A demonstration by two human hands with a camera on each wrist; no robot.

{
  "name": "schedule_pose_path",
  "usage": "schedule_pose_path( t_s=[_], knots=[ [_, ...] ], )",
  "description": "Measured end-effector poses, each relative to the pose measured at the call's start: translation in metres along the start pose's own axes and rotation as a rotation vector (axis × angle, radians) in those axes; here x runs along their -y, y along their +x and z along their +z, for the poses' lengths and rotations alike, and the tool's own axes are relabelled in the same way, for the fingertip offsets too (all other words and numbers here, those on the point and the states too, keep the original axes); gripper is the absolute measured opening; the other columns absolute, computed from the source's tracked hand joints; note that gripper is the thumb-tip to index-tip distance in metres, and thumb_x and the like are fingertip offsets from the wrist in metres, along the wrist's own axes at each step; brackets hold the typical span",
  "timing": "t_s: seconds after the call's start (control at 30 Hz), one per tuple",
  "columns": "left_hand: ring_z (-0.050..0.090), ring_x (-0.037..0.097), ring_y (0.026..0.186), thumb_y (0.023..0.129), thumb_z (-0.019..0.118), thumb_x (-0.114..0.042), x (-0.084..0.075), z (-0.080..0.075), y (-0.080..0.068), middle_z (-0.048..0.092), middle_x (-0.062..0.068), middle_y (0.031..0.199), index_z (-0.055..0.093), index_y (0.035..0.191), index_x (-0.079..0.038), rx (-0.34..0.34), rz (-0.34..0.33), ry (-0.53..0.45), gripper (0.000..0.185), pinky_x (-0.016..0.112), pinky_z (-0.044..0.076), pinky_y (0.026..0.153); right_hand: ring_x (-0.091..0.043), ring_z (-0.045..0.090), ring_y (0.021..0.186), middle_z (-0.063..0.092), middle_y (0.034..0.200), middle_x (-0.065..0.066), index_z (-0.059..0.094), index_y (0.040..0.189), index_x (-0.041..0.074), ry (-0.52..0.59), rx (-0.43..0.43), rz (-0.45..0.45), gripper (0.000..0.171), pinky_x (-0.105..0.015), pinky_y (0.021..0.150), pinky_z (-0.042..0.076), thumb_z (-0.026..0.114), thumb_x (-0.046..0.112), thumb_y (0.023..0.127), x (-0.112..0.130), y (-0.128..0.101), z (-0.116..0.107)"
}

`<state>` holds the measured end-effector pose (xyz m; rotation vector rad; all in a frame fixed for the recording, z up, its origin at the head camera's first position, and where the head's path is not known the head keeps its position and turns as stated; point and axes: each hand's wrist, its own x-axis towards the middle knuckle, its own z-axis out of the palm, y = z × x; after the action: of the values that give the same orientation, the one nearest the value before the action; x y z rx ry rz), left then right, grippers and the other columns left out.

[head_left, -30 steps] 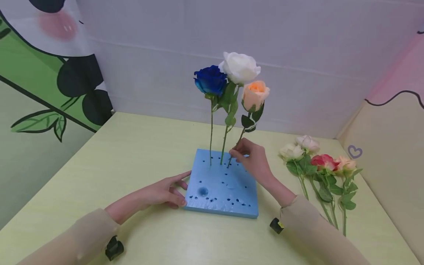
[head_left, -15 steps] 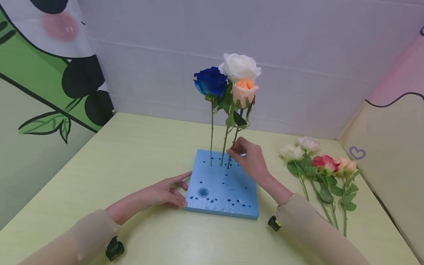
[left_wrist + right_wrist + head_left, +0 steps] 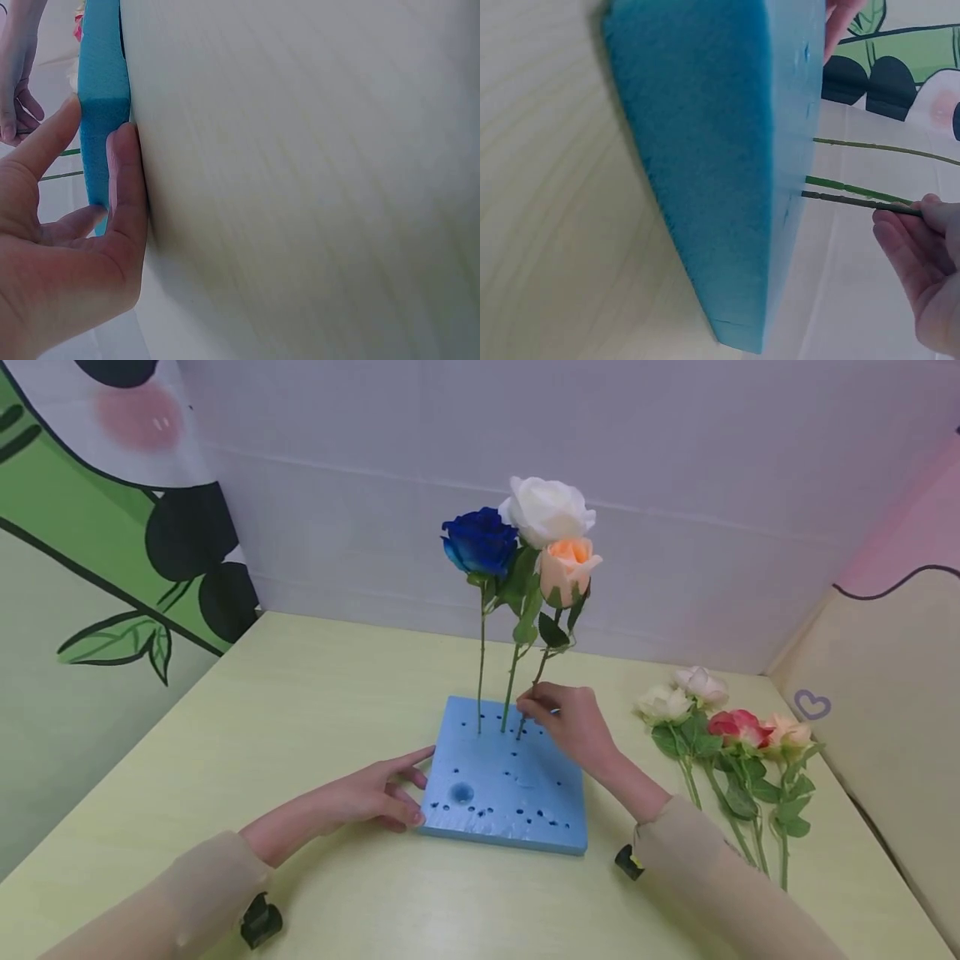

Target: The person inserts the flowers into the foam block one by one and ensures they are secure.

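A blue foam block (image 3: 506, 781) with many small holes lies on the pale yellow table (image 3: 315, 693). Three roses stand in its far edge: a blue rose (image 3: 477, 542), a white rose (image 3: 547, 510) and a peach rose (image 3: 567, 568). My right hand (image 3: 564, 720) pinches the peach rose's stem (image 3: 855, 202) just above the foam (image 3: 727, 150); the stem's tip is in the block. With straight fingers my left hand (image 3: 375, 793) presses against the block's left side (image 3: 101, 112); the thumb lies on its top edge.
Several loose roses (image 3: 720, 735), white, red and peach, lie on the table to the right of the block. Fabric walls close in the table at the back and on both sides. A small black clip (image 3: 258, 920) sits under my left sleeve.
The peach rose swung from leaning right to nearly upright, then tilted slightly right again. My right hand stayed pinched on its stem; my left hand did not move.
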<state>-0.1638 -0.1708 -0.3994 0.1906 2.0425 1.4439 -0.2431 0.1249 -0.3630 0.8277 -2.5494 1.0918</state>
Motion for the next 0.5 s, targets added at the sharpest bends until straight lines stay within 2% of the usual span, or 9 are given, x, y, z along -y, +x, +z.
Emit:
schedule_pose_path(
  t_s=[0.23,0.5],
  knots=[
    [0.067,0.018,0.095,0.084,0.077,-0.01,-0.0003,0.0,0.0004,0.043,0.018,0.137,0.018,0.159,-0.019,-0.002,0.0,0.007,0.096,0.031,0.057,0.08,-0.015,0.072,0.071,0.075,0.081,-0.007,0.072,0.091,0.005,-0.013,0.03,-0.058,0.012,-0.025,0.066,0.057,0.063,0.012,0.096,-0.0018,0.0029,0.0029],
    [0.066,0.018,0.095,0.084,0.077,-0.011,-0.0021,0.0005,0.0001,0.043,0.018,0.137,0.018,0.159,-0.019,-0.003,-0.009,0.016,0.095,0.031,0.057,0.079,-0.013,0.07,0.07,0.075,0.081,-0.009,0.071,0.09,0.003,-0.009,0.037,-0.039,0.012,-0.024,0.066,0.057,0.062,0.008,0.096,-0.0019,0.0023,0.0045]
  ],
)
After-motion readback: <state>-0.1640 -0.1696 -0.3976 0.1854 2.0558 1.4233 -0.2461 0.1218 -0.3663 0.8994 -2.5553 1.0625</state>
